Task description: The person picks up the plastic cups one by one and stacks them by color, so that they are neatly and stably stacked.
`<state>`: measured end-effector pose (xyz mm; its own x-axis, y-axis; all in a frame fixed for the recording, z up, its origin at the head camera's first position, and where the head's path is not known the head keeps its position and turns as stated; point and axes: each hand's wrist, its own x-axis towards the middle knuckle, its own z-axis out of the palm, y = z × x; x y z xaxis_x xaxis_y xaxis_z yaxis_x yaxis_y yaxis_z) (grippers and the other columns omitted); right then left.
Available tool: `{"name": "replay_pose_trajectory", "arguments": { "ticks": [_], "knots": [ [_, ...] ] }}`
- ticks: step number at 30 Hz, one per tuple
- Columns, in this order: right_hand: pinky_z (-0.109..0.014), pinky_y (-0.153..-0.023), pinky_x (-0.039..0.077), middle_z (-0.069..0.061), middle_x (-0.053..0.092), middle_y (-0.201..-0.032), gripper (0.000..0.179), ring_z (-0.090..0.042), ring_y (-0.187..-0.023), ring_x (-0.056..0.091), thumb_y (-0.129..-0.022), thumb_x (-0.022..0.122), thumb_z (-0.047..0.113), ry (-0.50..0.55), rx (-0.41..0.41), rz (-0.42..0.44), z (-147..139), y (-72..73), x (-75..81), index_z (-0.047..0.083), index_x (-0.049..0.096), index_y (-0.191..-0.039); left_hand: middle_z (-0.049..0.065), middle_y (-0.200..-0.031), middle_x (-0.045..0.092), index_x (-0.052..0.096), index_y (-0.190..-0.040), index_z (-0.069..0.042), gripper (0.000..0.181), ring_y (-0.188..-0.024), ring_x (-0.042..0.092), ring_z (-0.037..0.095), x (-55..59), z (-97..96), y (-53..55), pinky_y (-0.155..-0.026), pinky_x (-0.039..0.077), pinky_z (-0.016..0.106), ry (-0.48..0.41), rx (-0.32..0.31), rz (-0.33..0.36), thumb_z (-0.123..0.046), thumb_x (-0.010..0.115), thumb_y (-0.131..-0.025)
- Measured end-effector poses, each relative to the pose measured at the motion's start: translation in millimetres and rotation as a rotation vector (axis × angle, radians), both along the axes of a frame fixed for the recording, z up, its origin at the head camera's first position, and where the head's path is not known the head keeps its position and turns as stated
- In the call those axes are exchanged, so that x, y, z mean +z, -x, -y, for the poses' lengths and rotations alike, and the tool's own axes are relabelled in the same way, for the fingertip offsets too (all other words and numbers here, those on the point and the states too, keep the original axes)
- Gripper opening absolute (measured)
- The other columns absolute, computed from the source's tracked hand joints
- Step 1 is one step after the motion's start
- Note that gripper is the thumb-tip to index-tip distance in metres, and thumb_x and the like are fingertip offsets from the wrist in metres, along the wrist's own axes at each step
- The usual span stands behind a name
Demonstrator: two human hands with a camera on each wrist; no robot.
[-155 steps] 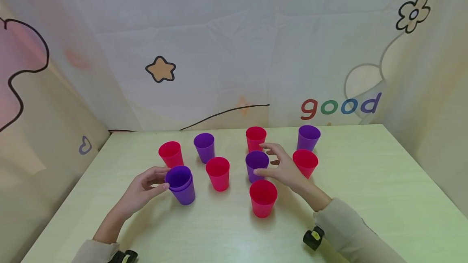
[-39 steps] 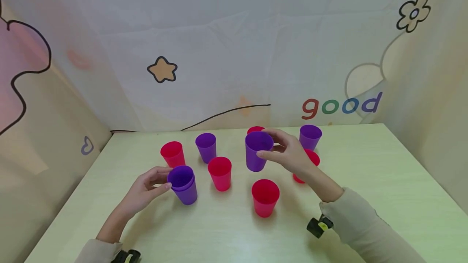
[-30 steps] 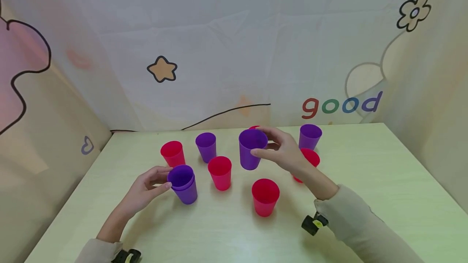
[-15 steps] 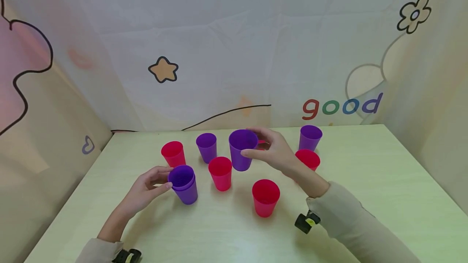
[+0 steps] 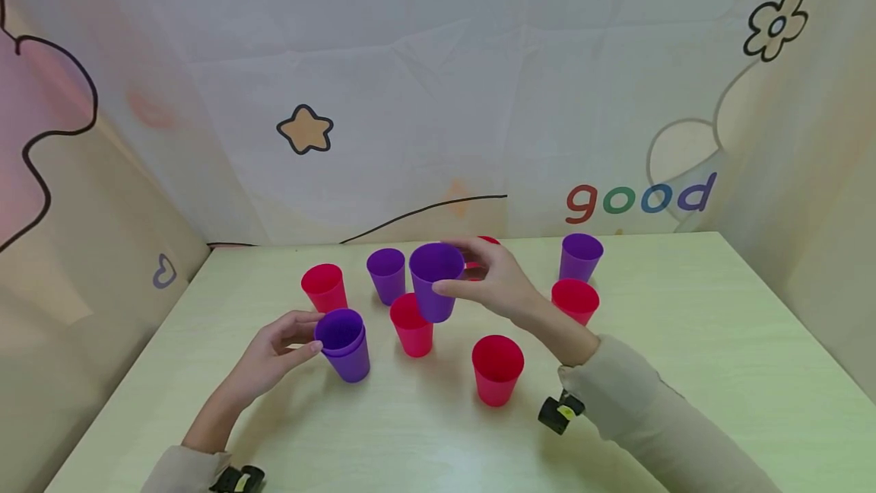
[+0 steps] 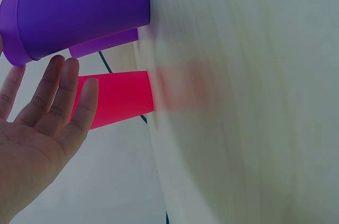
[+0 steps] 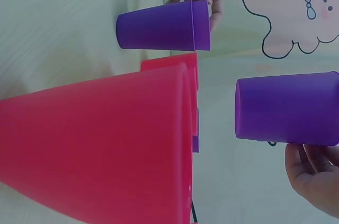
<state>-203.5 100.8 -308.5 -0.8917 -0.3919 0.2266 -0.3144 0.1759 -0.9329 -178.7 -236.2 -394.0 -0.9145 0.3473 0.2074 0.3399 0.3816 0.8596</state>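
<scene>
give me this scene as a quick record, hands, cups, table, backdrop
left hand: left hand holds nested purple cups near the rim
right hand: right hand grips lifted purple cup, upright, above the table
other purple cups: back purple cup; right purple cup
red cups: five; front, middle, left, right, and one at the back, mostly hidden by the right hand
table: table, pale, light wood look
backdrop: cloth with star and the word "good"
</scene>
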Motion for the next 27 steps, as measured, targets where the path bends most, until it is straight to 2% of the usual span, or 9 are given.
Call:
{"name": "replay_pose_trajectory", "arguments": {
  "ticks": [17, 27],
  "knots": [
    [-0.033, -0.077, 0.051, -0.007, 0.057, -0.112, 0.054, -0.025, -0.096, 0.059, -0.077, 0.073, 0.016, 0.012, 0.050, 0.050, 25, 3.3, 0.4, 0.009, 0.050, -0.126, 0.017, -0.113, 0.058, 0.051, -0.121, -0.002, 0.037, -0.100, 0.057, 0.013, 0.2, 0.2, -0.6, -0.082, 0.047, 0.026, -0.023, -0.002, 0.047, -0.013, 0.061, -0.087],
    [-0.032, -0.077, 0.051, -0.006, 0.058, -0.111, 0.054, -0.023, -0.095, 0.059, -0.077, 0.073, 0.016, 0.020, 0.075, 0.039, 37, 2.6, 0.8, 0.010, 0.051, -0.125, 0.016, -0.112, 0.059, 0.051, -0.121, -0.002, 0.036, -0.099, 0.058, 0.012, -2.0, 1.3, 1.1, -0.082, 0.047, 0.026, -0.021, -0.008, 0.028, -0.011, 0.061, -0.087]
  ]
}}
